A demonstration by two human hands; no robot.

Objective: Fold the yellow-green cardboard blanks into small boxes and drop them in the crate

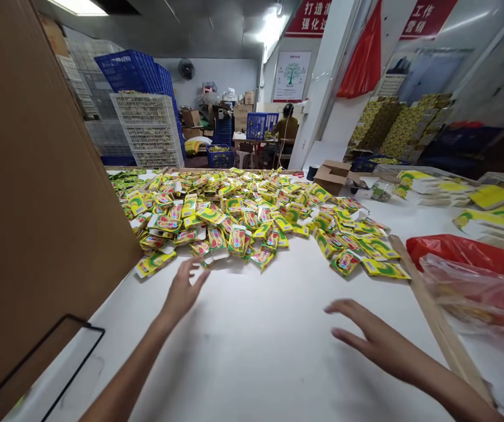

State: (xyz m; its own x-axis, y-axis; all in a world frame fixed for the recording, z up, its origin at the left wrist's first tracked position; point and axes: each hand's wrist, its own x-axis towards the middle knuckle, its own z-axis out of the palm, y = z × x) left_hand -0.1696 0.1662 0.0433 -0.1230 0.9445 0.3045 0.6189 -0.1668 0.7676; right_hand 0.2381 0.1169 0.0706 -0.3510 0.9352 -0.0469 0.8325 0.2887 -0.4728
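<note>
Yellow boxes [237, 239] are lying heaped across the far half of the table [265, 340], open white surface stretching before them. Cardboard [50, 193] is walling the left edge, a wooden strip [437, 328] the right. The left hand [185, 287] is hovering near the heap, the right hand [368, 329] near the strip, both holding nothing. Crates [146, 124] are standing stacked behind.

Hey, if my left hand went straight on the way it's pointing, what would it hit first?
Most likely the nearest of the heaped yellow cartons. Your left hand looks very close to them, though this view doesn't settle whether it already touches.
</note>
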